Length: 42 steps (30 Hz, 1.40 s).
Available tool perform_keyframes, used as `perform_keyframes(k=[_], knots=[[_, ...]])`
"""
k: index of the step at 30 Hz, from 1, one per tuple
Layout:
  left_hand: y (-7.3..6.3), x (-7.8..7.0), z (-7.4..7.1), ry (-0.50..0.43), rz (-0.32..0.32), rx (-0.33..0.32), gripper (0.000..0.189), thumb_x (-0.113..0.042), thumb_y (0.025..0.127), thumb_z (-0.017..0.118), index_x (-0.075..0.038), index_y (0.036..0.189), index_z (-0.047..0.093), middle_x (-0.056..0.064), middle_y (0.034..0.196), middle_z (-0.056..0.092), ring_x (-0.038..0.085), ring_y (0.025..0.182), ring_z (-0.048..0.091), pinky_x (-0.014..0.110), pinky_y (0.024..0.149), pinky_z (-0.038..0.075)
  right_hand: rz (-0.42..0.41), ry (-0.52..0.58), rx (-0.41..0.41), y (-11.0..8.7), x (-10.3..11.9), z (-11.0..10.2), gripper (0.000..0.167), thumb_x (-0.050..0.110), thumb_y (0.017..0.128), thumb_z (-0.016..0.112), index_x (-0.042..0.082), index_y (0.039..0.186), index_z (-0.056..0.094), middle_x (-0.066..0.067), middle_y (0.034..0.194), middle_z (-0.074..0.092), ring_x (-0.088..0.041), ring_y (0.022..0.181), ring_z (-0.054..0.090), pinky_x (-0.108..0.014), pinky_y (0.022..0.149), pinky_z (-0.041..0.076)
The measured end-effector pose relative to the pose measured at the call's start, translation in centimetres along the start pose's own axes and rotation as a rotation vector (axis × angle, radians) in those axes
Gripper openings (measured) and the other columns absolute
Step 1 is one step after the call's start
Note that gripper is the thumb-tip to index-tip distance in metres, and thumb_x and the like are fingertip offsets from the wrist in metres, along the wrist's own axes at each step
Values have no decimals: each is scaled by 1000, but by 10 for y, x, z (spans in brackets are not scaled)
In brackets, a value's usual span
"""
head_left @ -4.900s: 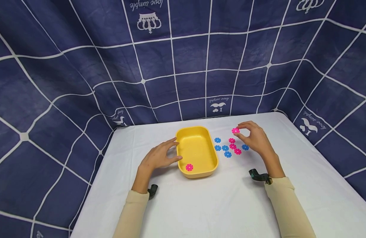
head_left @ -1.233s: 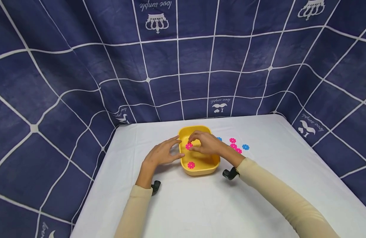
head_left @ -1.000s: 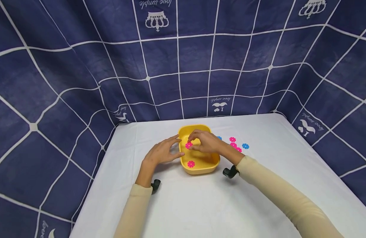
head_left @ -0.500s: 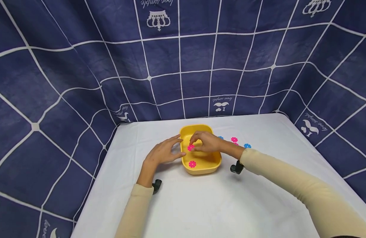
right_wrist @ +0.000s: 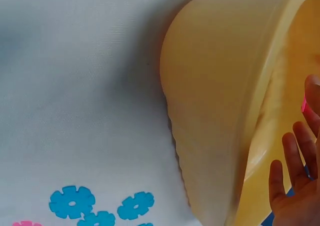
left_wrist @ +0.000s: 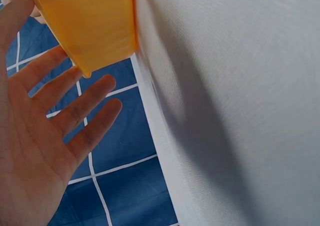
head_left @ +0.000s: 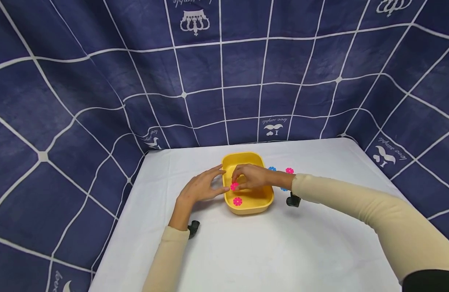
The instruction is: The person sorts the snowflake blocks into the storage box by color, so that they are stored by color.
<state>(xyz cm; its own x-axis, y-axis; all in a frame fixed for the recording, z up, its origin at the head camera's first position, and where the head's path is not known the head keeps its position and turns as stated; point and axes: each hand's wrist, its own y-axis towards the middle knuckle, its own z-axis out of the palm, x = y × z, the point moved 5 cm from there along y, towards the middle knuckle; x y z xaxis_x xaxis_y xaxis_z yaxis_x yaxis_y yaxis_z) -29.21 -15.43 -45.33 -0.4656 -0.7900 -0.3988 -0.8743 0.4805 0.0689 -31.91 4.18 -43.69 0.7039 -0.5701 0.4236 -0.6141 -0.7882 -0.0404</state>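
A yellow plastic basin (head_left: 249, 211) stands on the white table. Inside it, near the front left corner, lies a pink flower-shaped disc (head_left: 237, 201). My right hand (head_left: 255, 177) reaches over the basin and pinches another pink flower-shaped disc (head_left: 234, 186) between thumb and fingertips. At the basin's left side is my left hand (head_left: 199, 188), thumb and fingers spread against the rim. The left wrist view shows that hand's palm (left_wrist: 35, 151) with its other fingers extended. In the right wrist view only a sliver of the held pink disc (right_wrist: 304, 104) shows.
Right of the basin lie several blue discs (right_wrist: 72, 202) and pink discs (head_left: 289, 170), partly hidden by my right forearm. A dark blue curtain (head_left: 239, 73) with white lines hangs behind and beside the white-covered table (head_left: 239, 251).
Earlier my right hand held a pink disc above the table at the right; now it holds one in the basin, lately shifting slightly toward the near side. My left hand stays at the rim.
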Motion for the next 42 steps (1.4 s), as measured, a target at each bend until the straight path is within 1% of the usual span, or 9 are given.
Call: perform_keyframes(k=[7, 12, 15, 18, 24, 31, 36, 42], knots=[[2, -4, 3, -9, 32, 0, 79, -70, 94, 70, -22, 155, 59, -5, 172, 41, 24, 152, 48, 54, 116, 49, -58, 6, -6, -3, -1, 8, 26, 28, 95, 85, 10, 114, 82, -3, 118, 76, -22, 116, 69, -41, 111, 53], [2, -1, -1, -1, 20, -6, 79, -70, 94, 70, -22, 156, 59, -6, 172, 41, 23, 153, 47, 53, 117, 48, -46, 13, 15, 3, -4, 9, 26, 29, 96, 84, 10, 114, 82, -3, 116, 76, -21, 117, 68, -40, 112, 52], [2, 2, -5, 1, 17, -9, 80, -71, 94, 69, -22, 156, 58, -6, 172, 40, 24, 154, 46, 54, 117, 47, -31, 15, 25, 9, -5, 6, 25, 29, 96, 84, 11, 114, 82, -2, 116, 76, -21, 117, 68, -39, 112, 52], [2, 3, -6, -8, 17, -8, 79, -70, 94, 70, -22, 156, 58, -5, 172, 40, 24, 154, 46, 55, 117, 47, -14, 25, 41, 12, -8, 5, 25, 28, 96, 85, 11, 114, 83, -2, 115, 76, -21, 117, 68, -40, 112, 52], [3, 2, -3, -20, 12, 0, 79, -71, 94, 70, -23, 156, 58, -7, 172, 40, 23, 154, 45, 54, 118, 46, 17, 57, 66, 8, -15, 13, 25, 29, 96, 84, 11, 115, 83, -1, 117, 76, -20, 117, 67, -39, 112, 52], [3, 2, -1, -13, 6, 11, 79, -70, 94, 70, -23, 156, 58, -7, 173, 39, 24, 155, 44, 54, 119, 46, 1, 83, 75, 6, -17, 20, 25, 27, 96, 84, 11, 115, 83, 0, 114, 76, -19, 114, 66, -38, 109, 52], [2, 2, -2, -24, -1, 9, 78, -68, 94, 72, -22, 156, 58, -7, 173, 39, 24, 155, 45, 55, 118, 46, -22, 65, 70, 8, -14, 22, 24, 25, 96, 84, 9, 114, 82, -2, 114, 76, -20, 113, 66, -38, 108, 53], [2, 1, -1, -13, 5, 4, 79, -71, 94, 70, -23, 156, 58, -7, 172, 39, 23, 154, 45, 53, 118, 47, -17, -7, 60, 7, -14, 24, 25, 28, 96, 84, 10, 113, 82, -4, 118, 74, -22, 115, 67, -38, 110, 53]])
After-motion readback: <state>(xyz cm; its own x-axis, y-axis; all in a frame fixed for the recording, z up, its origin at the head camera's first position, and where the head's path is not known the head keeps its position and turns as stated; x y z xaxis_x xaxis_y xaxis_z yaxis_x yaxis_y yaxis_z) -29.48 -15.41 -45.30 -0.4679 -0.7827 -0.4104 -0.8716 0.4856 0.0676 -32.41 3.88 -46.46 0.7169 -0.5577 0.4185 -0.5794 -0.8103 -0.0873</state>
